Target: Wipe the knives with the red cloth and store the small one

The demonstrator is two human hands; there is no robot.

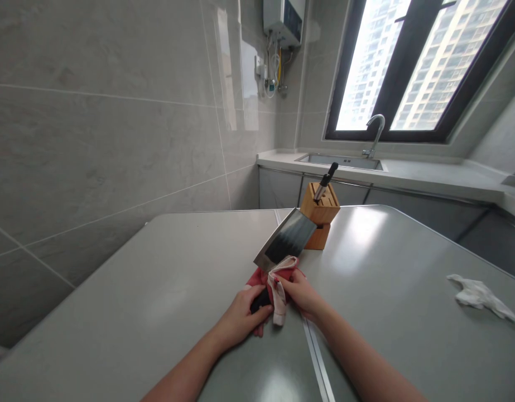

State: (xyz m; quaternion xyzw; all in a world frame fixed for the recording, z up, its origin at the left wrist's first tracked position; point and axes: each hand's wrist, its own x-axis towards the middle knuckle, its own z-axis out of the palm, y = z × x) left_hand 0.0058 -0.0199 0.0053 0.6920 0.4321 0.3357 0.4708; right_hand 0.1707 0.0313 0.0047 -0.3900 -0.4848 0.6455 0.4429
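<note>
1. Grey countertop [165,290] carries the work — the cleaver [284,243] points away from both hands.
2. Left hand [240,318] grips its dark handle; keep it firm.
3. Right hand [301,293] pinches the red cloth [278,279] at the blade's base — I would wipe from the spine, fingers off the edge.
4. Beyond the blade tip stands the knife block [321,212].

A broad steel cleaver blade [285,242] shows dark grey with a bright silver edge, and its handle [260,301] is black. Wrapped around the base of that blade, a soft cloth [279,279] is red with a pale cream strip. Just behind the blade, a wooden knife block [320,213] is honey-tan and holds a black-and-silver knife handle [326,181]. Far right of the blade lies a crumpled white tissue [479,295]. The flat tabletop [165,290] is plain pale grey; the tiled wall [94,128] is light grey with faint marbling.
</note>
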